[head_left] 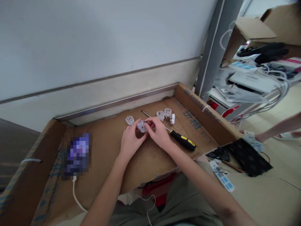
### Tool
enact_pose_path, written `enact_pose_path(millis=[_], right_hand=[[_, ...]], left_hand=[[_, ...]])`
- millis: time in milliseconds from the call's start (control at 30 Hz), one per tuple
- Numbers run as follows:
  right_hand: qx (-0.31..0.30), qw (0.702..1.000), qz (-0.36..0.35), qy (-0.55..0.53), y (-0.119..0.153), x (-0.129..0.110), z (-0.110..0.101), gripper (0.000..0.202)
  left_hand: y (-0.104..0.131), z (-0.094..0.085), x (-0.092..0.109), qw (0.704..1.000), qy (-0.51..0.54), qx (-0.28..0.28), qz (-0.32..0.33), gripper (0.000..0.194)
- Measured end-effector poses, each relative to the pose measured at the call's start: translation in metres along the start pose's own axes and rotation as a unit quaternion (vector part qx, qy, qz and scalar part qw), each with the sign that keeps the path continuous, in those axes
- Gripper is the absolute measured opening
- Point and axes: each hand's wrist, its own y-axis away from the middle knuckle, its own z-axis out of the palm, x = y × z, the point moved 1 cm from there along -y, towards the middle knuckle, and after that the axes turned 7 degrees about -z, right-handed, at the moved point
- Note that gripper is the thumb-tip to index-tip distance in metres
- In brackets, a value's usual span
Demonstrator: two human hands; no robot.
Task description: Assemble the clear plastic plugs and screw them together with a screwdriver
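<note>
Between my two hands is a clear plug adapter [141, 126], its face with dark holes turned upward. My left hand [132, 138] grips its left side with thumb and fingers. From the right, the fingers of my right hand [158, 130] close on the same adapter. Just behind my left fingers lies another clear plug [129, 120] with pins up. Several more clear plugs [160, 115] stand grouped to the right, beside a white plug piece [172, 119]. A screwdriver [183, 140] with a black and yellow handle lies by my right wrist, its shaft partly hidden behind that hand.
The work surface is a cardboard tray [105, 163] with raised sides. A blurred-out device [78, 153] with a white cable lies at left. Right of the tray are a power strip [221, 175] and a cluttered cart [246, 84]. Another person's arm [277, 127] shows at far right.
</note>
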Motion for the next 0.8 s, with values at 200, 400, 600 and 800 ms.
enact_pose_path(millis=[200, 400, 600, 800], right_hand=[[-0.023, 1.000, -0.016, 0.012, 0.0010, -0.0007, 0.0016, 0.023], [-0.032, 0.999, -0.028, 0.025, 0.0022, -0.0043, 0.0022, 0.024], [-0.008, 0.999, -0.022, 0.042, 0.0028, -0.0033, 0.0043, 0.025], [-0.005, 0.999, -0.024, 0.045, 0.0022, -0.0036, 0.0030, 0.024]], left_hand=[[0.0029, -0.0007, 0.0006, 1.000, 0.020, -0.002, 0.013, 0.054], [0.0015, 0.0006, -0.0003, 0.999, 0.045, -0.015, 0.015, 0.054], [0.0019, -0.0022, 0.0026, 1.000, 0.020, -0.008, -0.007, 0.054], [0.0033, -0.0024, 0.0013, 0.999, 0.043, -0.009, 0.005, 0.055]])
